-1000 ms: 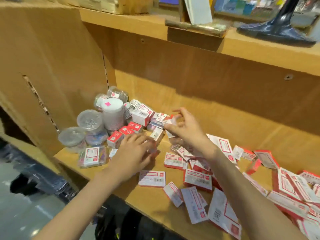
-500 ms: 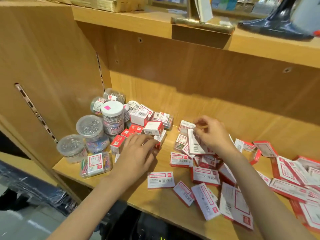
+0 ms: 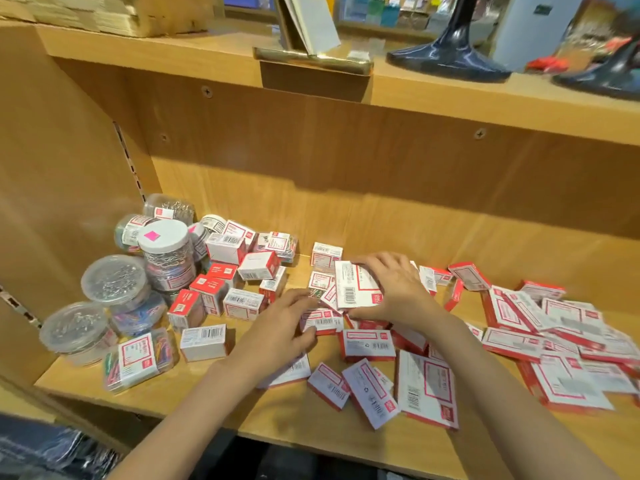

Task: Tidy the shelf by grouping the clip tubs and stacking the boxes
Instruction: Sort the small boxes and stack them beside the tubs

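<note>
At shelf centre: my right hand (image 3: pixel 391 289) pinches a flat white-and-red box (image 3: pixel 356 285) by its right edge, tilted up off the heap of small boxes (image 3: pixel 349 327) beneath it.
Left hand: my left hand (image 3: pixel 280 330) lies at about 8 o'clock from that box, fingers curled onto a small barcode box (image 3: pixel 320 322) — touching it, though I cannot tell whether it is truly gripped.
Next move, as I judge it: square the flat box over another of its own size, edges flush, before letting go — a mixed stack would likely slide.
Loose flats: more big boxes (image 3: pixel 554 327) sprawl at 3 o'clock, overlapping; I would lift from the top, not drag.
Clip tubs: the round tubs (image 3: pixel 114 282) already cluster at 9 o'clock by the side wall, with cube boxes (image 3: pixel 242 303) just beside them.
Shelf: bare shelf board (image 3: pixel 214 403) shows at 7 o'clock, room for a stack.
</note>
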Demonstrator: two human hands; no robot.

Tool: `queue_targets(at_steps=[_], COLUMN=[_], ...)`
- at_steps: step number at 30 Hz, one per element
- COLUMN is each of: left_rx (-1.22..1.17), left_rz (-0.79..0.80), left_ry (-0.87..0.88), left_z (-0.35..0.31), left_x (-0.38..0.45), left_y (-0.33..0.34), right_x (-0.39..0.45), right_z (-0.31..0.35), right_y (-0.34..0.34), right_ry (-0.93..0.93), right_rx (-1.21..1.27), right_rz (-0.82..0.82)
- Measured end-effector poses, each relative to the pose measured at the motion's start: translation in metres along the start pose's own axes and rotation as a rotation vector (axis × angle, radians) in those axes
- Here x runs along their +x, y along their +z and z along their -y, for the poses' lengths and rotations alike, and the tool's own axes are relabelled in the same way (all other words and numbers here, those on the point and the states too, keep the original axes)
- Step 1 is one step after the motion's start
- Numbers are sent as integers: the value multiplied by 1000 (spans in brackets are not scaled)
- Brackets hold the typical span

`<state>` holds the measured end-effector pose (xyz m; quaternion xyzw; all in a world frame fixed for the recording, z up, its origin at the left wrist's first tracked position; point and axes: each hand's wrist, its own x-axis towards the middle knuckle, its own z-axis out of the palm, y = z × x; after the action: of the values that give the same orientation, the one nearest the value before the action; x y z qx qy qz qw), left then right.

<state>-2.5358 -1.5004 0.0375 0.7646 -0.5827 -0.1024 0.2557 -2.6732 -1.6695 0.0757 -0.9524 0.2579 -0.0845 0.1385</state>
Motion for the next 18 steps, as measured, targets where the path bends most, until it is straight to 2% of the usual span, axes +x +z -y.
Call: queue_targets(at_steps=[9, 13, 15, 18], left_rx=[-4, 12, 11, 33], left_rz=[-56, -126, -140, -61], left_ry=[22, 9, -7, 39], left_z=[-3, 1, 3, 5], left_x=[-1, 3, 7, 16], left_y=[5, 1, -1, -1], right_x=[-25, 1, 16, 27], right_z=[-50, -21, 7, 24], right_y=[-30, -38, -32, -12], right_ry=[153, 16, -91, -181], right_rx=[-64, 29, 64, -59], right_rz=[126, 81, 153, 280])
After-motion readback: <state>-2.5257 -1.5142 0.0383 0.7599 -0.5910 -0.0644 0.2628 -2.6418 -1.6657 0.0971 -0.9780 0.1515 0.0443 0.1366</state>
